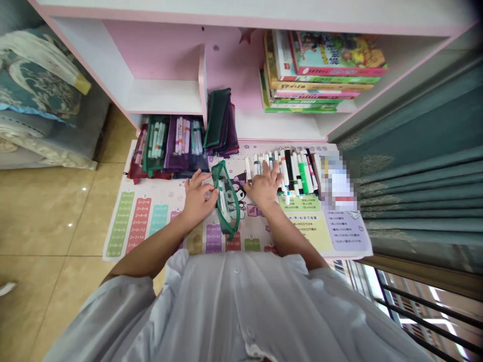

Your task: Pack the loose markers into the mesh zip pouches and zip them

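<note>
The left hand (196,200) has its fingers curled, gripping the edge of a green mesh pouch (227,211) that lies on a printed mat (139,226). The right hand (263,189), fingers spread open, rests just against a row of loose markers (298,173).

The left grip (198,198) is against a see-through pouch (226,198) edged in bright green. Under both grips, a pale pink mat (166,193) carries a black-and-white cartoon figure (237,188) and, left of the left grip, green, red, teal and purple number columns. Ahead of the right grip (264,187), markers (292,171) show white, black and green barrels. Ahead of the left grip, stacked pouches (221,120) are dark green and purple, before a pink-and-white shelf (151,50). Far right of the right grip hangs a teal curtain (415,191) with pale leafy patterning.
</note>
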A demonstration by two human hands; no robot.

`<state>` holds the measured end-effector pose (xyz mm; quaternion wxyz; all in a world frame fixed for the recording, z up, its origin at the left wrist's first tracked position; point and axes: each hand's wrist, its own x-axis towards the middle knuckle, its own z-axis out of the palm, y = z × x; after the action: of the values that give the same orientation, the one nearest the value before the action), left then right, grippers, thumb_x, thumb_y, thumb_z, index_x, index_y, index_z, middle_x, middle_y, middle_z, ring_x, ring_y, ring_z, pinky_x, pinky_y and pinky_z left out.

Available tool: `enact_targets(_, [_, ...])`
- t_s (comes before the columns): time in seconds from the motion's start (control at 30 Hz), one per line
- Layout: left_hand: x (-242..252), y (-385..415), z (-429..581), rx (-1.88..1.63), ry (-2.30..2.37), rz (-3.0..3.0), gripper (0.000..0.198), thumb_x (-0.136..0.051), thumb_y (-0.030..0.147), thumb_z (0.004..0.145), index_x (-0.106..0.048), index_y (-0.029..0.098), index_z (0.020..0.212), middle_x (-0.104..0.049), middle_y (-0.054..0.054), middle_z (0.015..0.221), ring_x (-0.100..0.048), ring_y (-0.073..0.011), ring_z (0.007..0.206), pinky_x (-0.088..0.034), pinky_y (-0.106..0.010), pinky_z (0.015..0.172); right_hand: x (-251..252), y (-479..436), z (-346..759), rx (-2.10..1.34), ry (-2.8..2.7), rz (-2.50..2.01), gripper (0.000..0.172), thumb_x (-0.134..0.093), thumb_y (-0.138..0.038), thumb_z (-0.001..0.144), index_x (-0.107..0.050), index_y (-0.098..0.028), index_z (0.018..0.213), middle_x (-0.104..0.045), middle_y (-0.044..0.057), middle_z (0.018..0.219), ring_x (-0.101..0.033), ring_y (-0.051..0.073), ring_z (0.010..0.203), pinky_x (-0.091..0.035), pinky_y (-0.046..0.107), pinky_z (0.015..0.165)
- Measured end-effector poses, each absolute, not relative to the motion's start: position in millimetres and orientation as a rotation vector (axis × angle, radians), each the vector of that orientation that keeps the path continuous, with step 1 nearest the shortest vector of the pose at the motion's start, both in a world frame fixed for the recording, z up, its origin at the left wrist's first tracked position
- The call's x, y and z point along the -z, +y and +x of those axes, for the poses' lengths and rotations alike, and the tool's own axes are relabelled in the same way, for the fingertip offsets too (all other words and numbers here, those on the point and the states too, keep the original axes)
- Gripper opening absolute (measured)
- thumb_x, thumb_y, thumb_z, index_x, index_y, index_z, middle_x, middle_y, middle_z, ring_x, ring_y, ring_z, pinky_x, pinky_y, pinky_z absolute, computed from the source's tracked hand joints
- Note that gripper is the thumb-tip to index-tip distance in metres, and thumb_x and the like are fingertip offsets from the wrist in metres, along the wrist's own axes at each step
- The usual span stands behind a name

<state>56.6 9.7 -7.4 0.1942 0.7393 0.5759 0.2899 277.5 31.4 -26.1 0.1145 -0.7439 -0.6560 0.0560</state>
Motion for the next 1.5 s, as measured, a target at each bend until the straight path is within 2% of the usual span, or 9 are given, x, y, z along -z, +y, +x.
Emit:
enact_targets(0.13, [6, 9, 57, -0.8, 1.624, 2.06, 0.018, -0.06, 0.031, 0.087, -0.068, 0.022, 0.073, -0.066, -0.007, 0.13, -0.043, -0.0327, 0.141, -0.03, -0.06, 0.112, 22, 26, 275, -0.176, -1.887, -2.062, 0.016, -0.068, -0.028, 0.073, -0.069, -0.013, 0.066, -0.04, 0.019, 0.156, -0.016, 0.045, 0.151, -0.019, 0.07, 0.115])
enact_targets(0.27, [5, 9, 57, -0.813, 1.62, 2.05, 0.019, -0.059, 0.031, 0.087, -0.067, 0.023, 0.073, -0.066, -0.006, 0.13, -0.042, -0.032, 0.142, -0.03, -0.059, 0.114, 8, 11, 267, -0.222, -1.797, -1.928, 0.02, -0.066, -0.027, 0.072, -0.059, -0.017, 0.055, -0.047, 0.013, 0.153, -0.019, 0.044, 0.15, -0.02, 0.069, 0.115])
enact_targets(0.37, [5, 9, 58, -0.821, 1.623, 2.048, 0.019, -0.059, 0.031, 0.087, -0.067, 0.023, 0.072, -0.066, -0.007, 0.129, -0.043, -0.0326, 0.142, -0.03, -0.06, 0.113, -4, -3, 260, -0.293, -1.836, -1.799, 0.019, -0.064, -0.025, 0.069, -0.055, -0.019, 0.054, -0.048, 0.011, 0.152, -0.017, 0.043, 0.152, -0.023, 0.067, 0.115])
enact_targets(0.57, [4, 9, 58, -0.789, 1.626, 2.057, 0.02, -0.059, 0.031, 0.088, -0.067, 0.022, 0.072, -0.066, -0.007, 0.13, -0.042, -0.0319, 0.142, -0.029, -0.059, 0.114, -15, -20, 246, -0.463, -2.014, -1.662, 0.014, -0.063, -0.021, 0.065, -0.055, -0.019, 0.053, -0.048, 0.009, 0.153, -0.018, 0.043, 0.152, -0.018, 0.07, 0.115])
enact_targets(0.9, [6, 10, 57, -0.785, 1.628, 2.076, 0.017, -0.059, 0.03, 0.088, -0.066, 0.023, 0.074, -0.066, -0.007, 0.13, -0.042, -0.0313, 0.142, -0.03, -0.06, 0.113, -9, -21, 228, -0.578, -2.176, -1.734, 0.014, -0.065, -0.024, 0.073, -0.066, -0.015, 0.063, -0.04, 0.015, 0.157, -0.018, 0.043, 0.151, -0.018, 0.071, 0.115])
enact_targets(1.23, [4, 10, 57, -0.778, 1.622, 2.067, 0.017, -0.059, 0.03, 0.087, -0.066, 0.023, 0.073, -0.066, -0.007, 0.13, -0.042, -0.0325, 0.142, -0.03, -0.061, 0.113, 0, -20, 228, -0.591, -2.2, -1.707, 0.019, -0.066, -0.03, 0.081, -0.066, -0.017, 0.068, -0.044, 0.015, 0.154, -0.018, 0.042, 0.152, -0.025, 0.07, 0.113])
enact_targets(1.37, [6, 9, 57, -0.821, 1.617, 2.066, 0.018, -0.059, 0.03, 0.087, -0.066, 0.023, 0.073, -0.066, -0.006, 0.129, -0.043, -0.0313, 0.142, -0.03, -0.059, 0.114, 5, -18, 232, -0.487, -2.107, -1.669, 0.022, -0.065, -0.035, 0.083, -0.064, -0.019, 0.068, -0.047, 0.013, 0.151, -0.017, 0.041, 0.152, -0.029, 0.064, 0.114])
enact_targets(1.5, [5, 9, 57, -0.829, 1.608, 2.064, 0.019, -0.058, 0.031, 0.087, -0.066, 0.022, 0.072, -0.066, -0.007, 0.129, -0.043, -0.0328, 0.141, -0.031, -0.061, 0.112, 6, -5, 246, -0.278, -1.985, -1.761, 0.024, -0.06, -0.038, 0.087, -0.067, -0.019, 0.074, -0.046, 0.013, 0.152, -0.014, 0.04, 0.153, -0.024, 0.063, 0.117])
